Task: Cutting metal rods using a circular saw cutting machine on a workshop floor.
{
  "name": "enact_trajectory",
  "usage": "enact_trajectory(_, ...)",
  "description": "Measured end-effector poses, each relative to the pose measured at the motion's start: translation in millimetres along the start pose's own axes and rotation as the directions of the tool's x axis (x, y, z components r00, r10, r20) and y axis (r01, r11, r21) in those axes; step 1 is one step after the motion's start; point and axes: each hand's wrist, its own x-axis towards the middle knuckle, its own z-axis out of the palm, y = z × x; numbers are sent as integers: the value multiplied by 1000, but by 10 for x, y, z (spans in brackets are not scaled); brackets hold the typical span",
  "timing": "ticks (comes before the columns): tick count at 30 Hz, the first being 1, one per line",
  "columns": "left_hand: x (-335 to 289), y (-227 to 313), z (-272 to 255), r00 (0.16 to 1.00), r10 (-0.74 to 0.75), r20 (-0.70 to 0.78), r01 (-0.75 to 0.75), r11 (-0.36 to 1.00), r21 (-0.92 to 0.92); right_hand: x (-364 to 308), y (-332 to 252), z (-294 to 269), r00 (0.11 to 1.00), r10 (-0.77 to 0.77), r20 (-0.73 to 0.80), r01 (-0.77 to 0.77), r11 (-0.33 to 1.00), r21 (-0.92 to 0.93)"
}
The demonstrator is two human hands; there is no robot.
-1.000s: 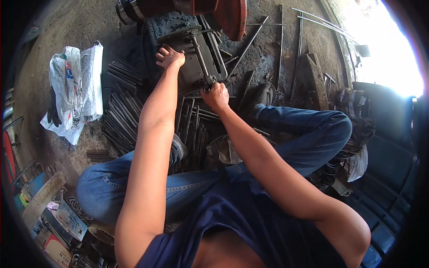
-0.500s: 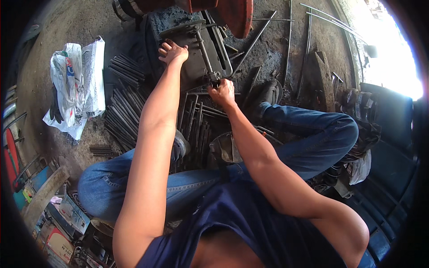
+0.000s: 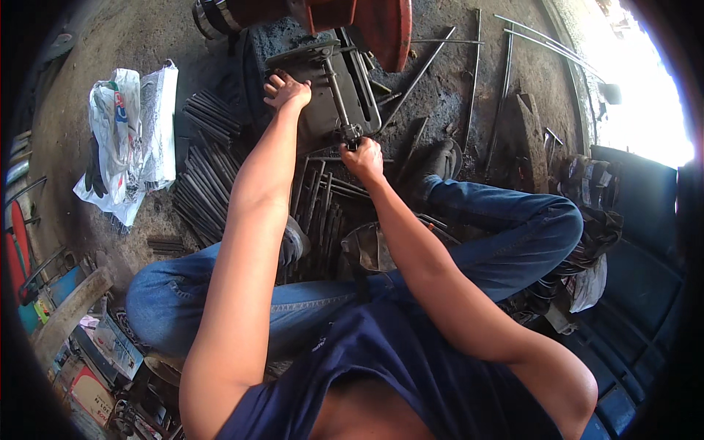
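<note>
In front of me stands a cut-off saw with a grey metal base (image 3: 312,121) and an orange-red blade guard (image 3: 381,33). My left hand (image 3: 288,93) lies at the left side of the base, fingers spread, beside the upright clamp plate (image 3: 301,56). A long clamp screw (image 3: 335,92) runs along the base toward me. At its near end my right hand (image 3: 363,159) is closed round the dark crank handle (image 3: 350,136). My fingers hide part of that handle.
Many cut dark metal rods (image 3: 209,187) lie in piles left of the saw and between my legs. Longer rods (image 3: 473,81) lie on the floor at the right. White sacks (image 3: 132,139) are at the left, a wooden beam (image 3: 530,139) at the right.
The whole view has shifted slightly, with the saw now a little lower in it. My right hand stays at the crank handle, which seems slightly turned; my left hand keeps its place.
</note>
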Motion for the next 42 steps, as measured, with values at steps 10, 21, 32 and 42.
enact_trajectory(10, -7, -5, 10, 1000, 0, -5, 0, 1000, -14, 0, 54, 182, 993, 29, -111, -22, 998, 66)
enact_trajectory(21, -3, -1, 14, 1000, -7, 2, 7, 1000, -2, -27, 36, 124, 994, 28, -104, -21, 997, 71)
enact_trajectory(32, -7, 1, -10, 1000, -7, 23, 7, 1000, 4, -29, -83, -24, 991, 2, -136, 12, 994, 104)
enact_trajectory(42, 15, -4, 40, 1000, 4, -16, -5, 1000, -26, -22, -26, 61, 986, 104, -129, -80, 981, 177)
